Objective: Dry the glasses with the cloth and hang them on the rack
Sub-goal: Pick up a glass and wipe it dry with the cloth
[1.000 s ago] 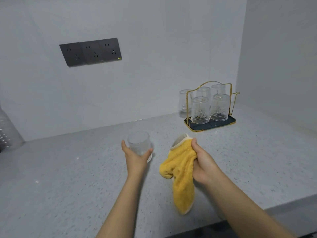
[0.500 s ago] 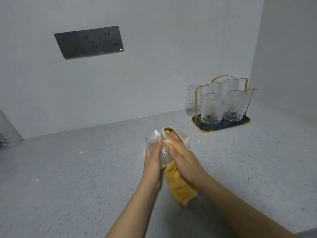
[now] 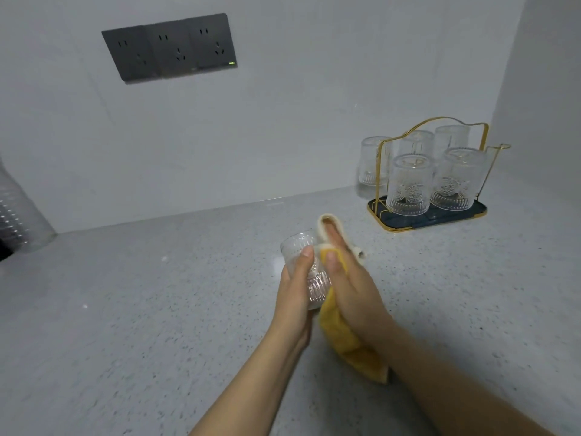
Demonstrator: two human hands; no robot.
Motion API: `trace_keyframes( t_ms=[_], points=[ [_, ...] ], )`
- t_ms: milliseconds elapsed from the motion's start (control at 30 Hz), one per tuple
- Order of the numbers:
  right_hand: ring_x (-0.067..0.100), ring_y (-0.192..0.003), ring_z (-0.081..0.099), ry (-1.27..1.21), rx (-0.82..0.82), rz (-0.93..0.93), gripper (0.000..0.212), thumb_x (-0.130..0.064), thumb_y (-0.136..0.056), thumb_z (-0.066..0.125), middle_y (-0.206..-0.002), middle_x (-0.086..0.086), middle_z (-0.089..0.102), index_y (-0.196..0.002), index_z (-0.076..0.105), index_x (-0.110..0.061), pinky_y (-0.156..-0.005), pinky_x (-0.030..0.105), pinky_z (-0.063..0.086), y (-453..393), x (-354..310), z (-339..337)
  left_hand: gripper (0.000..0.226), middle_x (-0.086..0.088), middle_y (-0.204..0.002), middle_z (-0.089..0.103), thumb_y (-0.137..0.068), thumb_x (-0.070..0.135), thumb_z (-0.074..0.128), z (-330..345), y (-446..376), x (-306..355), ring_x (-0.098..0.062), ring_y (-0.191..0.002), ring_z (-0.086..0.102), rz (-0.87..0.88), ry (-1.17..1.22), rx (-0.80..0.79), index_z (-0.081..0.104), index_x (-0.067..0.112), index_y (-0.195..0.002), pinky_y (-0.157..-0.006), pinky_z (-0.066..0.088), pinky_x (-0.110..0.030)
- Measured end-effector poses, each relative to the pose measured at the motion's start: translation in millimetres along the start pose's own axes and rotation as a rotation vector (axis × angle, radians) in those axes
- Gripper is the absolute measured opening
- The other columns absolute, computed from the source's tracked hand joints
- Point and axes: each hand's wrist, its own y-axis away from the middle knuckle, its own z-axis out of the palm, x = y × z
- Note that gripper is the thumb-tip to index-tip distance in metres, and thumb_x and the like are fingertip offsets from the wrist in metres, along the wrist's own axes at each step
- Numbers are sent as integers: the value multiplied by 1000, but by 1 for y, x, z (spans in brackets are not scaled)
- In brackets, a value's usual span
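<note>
My left hand (image 3: 294, 297) grips a clear ribbed glass (image 3: 309, 280) above the middle of the counter, tilted with its mouth away from me. My right hand (image 3: 352, 287) presses a yellow cloth (image 3: 349, 347) against the glass's right side; its thumb and fingers are fairly straight, and the cloth's pale edge curls over the fingertips. The cloth's tail hangs below my right wrist. A gold wire rack (image 3: 432, 215) on a dark tray stands at the back right, with several patterned glasses (image 3: 407, 187) upside down on it.
The grey speckled counter (image 3: 157, 309) runs to a white wall with a dark socket panel (image 3: 171, 47). A side wall closes the right end behind the rack. A clear dotted plastic object (image 3: 15, 212) sits at the far left edge.
My hands came together: the cloth, held apart from the glass a second ago, now lies against its side. The glass has tipped from upright to slanted.
</note>
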Motion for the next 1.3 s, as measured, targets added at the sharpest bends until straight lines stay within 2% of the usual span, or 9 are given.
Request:
trace_keyframes(
  t_ms=[133,367,567,767,833,1033,1133,1233,1300],
  points=[
    [-13,-77,52,-173,55,366,36,-58,-92,25,-94,-24,58,-116,48,-45,-64,0,38,-8,5,-8,63,-16,-119,70,-78,52,69,5,2,2,-33,-112,66,21,-19,-35,62,13,-126,-101,48,-54],
    [-6,-133,29,-7,-18,-29,41,-49,-93,28,-144,-24,32,-135,26,-49,-106,12,25,4,1,-3,63,-18,-120,68,-81,54,63,3,5,6,-34,-114,64,7,-2,-15,60,12,-128,-102,47,-52],
    [1,-76,67,-333,-9,532,48,-61,-89,30,-95,-9,67,-116,56,-31,-58,16,50,-8,0,-15,67,-17,-124,67,-78,49,65,3,10,13,-32,-115,64,-40,14,-93,57,10,-131,-94,53,-45],
    [-14,-93,54,-253,-21,325,62,-67,-78,26,-111,-25,57,-135,36,-42,-75,6,41,4,-2,-8,58,-6,-114,68,-89,51,48,-7,5,23,-6,-92,71,108,-254,19,51,13,-132,-69,56,-20],
    [-20,-98,51,-160,-50,234,51,-61,-85,24,-108,-36,55,-133,33,-46,-78,-1,38,8,-5,-4,54,-9,-117,66,-94,51,45,-6,6,26,-11,-98,70,119,-271,40,50,13,-132,-81,58,-30],
    [6,-136,31,-87,-60,43,64,-61,-87,26,-148,-8,35,-145,25,-35,-112,31,26,15,-5,5,74,-14,-124,65,-67,39,78,-10,8,28,-29,-108,67,6,-115,-9,48,15,-130,-87,57,-43],
    [16,-113,57,-208,19,340,68,-72,-82,25,-124,0,60,-135,44,-33,-96,39,46,-1,-3,-6,66,-14,-125,66,-73,36,75,-4,12,24,-31,-112,65,-20,-107,-95,50,15,-131,-96,52,-50],
    [10,-61,69,-339,86,619,55,-62,-89,30,-70,-5,71,-100,65,-22,-48,21,52,-15,-2,-17,52,-11,-116,71,-78,39,70,1,14,21,-28,-107,68,20,-146,-178,60,16,-123,-90,56,-45],
    [2,-58,67,-386,65,592,50,-60,-90,30,-76,-8,71,-107,62,-25,-44,15,48,-8,-1,-14,54,-11,-111,73,-77,46,71,2,13,22,-27,-101,70,46,-140,-140,64,13,-120,-80,59,-37]
  ],
)
